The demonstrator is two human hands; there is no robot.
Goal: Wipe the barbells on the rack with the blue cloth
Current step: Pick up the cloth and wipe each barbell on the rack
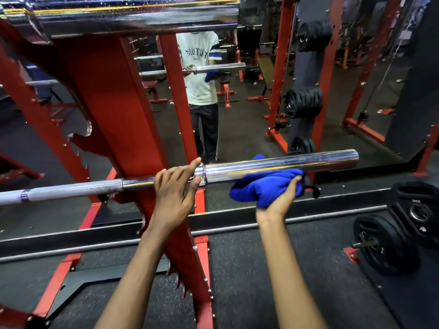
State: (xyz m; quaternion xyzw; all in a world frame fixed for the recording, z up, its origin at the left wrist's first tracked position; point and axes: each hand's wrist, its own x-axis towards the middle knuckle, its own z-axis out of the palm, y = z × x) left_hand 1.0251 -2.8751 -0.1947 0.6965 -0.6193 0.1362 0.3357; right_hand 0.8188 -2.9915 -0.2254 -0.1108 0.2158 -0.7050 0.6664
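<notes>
While clutching the bunched blue cloth (263, 184) in the right hand (280, 200), wrapped under the long chrome barbell (285, 163) lying crosswise on the red steel rack (114, 103), clamp the collar with the curled left hand (174, 186) and wipe rightward.

- A wall mirror (249, 129) stands beyond the fingers (187, 166) of the left hand (171, 198), reflecting red gym frames and benches in a dim room.
- Dark speckled rubber floor (249, 281) lies below those fingers.
- Black weight plates (382, 245) sit low, well to the fingers' right.
- A silver rail (237, 227) runs along the mirror's foot, below the fingers.
</notes>
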